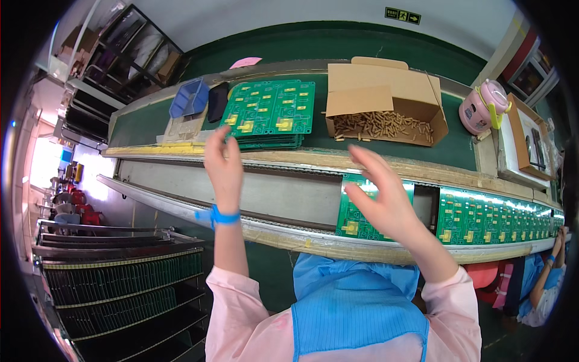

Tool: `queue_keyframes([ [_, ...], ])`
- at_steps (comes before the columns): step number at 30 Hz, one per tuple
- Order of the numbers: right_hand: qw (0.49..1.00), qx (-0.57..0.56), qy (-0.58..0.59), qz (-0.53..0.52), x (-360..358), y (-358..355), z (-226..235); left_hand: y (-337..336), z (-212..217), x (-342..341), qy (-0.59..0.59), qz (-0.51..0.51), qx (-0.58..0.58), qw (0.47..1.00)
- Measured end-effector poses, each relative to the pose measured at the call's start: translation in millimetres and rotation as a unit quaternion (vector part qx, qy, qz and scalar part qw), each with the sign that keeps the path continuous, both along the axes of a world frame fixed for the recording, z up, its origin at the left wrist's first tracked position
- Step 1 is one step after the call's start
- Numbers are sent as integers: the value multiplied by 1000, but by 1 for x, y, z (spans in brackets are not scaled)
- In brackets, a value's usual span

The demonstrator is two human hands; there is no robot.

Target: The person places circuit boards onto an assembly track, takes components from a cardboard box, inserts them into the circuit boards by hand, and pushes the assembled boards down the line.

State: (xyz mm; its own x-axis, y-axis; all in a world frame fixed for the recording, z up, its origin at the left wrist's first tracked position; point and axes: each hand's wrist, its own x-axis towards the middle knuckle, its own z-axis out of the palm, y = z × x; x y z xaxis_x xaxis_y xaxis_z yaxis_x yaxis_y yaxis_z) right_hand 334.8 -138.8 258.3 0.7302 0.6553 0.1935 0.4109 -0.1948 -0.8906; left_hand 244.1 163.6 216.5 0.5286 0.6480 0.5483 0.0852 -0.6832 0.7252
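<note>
- At the far left, below the bench, I see a dark rack of slotted shelves (120,289) holding rows of thin green boards on edge.
- On the green-topped bench (145,123), toward its left end, sits a blue plastic bin (189,98), with a black flat object just beside it.
- My left hand (222,158), blue wrist strap (218,217) below it, is raised with its fingers spread and gripping nothing; it hovers in front of the near edge of the stack of green circuit boards with yellow parts (270,111).
- I judge those boards light, stiff and fragile at the mounted parts, so I would take the top one by its bare side edges, not across the face.
- Right of the stack stands an open brown cardboard box of small tan components (386,99).
- My right hand (386,196) is also empty, fingers loosely apart, above the green circuit board lying on the conveyor rail (356,220).
- More green boards (494,220) run along the rail to the right.
- A pink rounded container (482,108) stands at the bench's right end.
</note>
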Motion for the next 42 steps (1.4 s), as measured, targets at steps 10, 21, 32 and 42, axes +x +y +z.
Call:
queue_keyframes([
  [10, 957, 16, 285, -51, 71, 176, -24, 88, 4, 35, 143, -29, -331, 932],
  [21, 925, 30, 374, -55, 82, 206, 0, 100, 4, 26, 134, -70, -340, 928],
  [32, 892, 96, 441, 14, 99, 220, 31, 77, 21, 18, 86, -108, -426, 894],
  [42, 915, 119, 381, 65, 77, 223, 14, 107, 24, 11, 94, -183, -393, 896],
])
